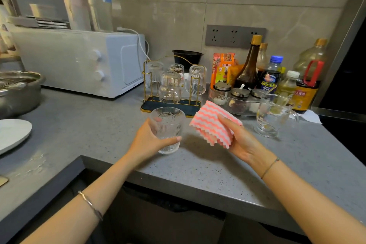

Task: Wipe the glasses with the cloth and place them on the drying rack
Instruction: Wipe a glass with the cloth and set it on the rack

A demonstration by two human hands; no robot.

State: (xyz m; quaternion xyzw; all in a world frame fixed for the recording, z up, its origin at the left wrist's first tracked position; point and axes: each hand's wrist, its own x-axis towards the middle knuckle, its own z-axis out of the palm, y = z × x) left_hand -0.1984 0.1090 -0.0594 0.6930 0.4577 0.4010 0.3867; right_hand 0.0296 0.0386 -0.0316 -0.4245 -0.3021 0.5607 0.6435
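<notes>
1. The left hand (147, 140), at the centre of the frame, grips a ribbed glass (168, 130). The thumb curls across the near side and the fingers show through the glass from behind. The glass stands upright, mouth up. I cannot tell whether its base touches the grey counter (198, 166) or hangs just above it.

2. The right hand (243, 140), just right of centre, clutches a folded pink-and-white striped cloth (213, 123), fingers over the top and thumb beneath. The cloth is near the glass but not touching it, with a clear gap between them.

3. The gold-wire drying rack (191, 105) sits directly behind the held glass, slightly above centre. Four glasses (170, 87) hang on it upside down, so I take much of the job as done.

4. As I read it, the glass in hand has either not been wiped yet or has been wiped and awaits racking. With cloth and glass apart, I cannot say which.

5. A handled glass mug (274, 115) stands upright on the counter at the right, beside the cloth hand. It looks like the next piece to wipe and rack.

6. Round about are a cluster of sauce bottles (249, 65) at the upper right, a white countertop oven (79, 59) at the upper left, and a metal pot (17, 93) and a pale plate (11, 134) at the left edge.
</notes>
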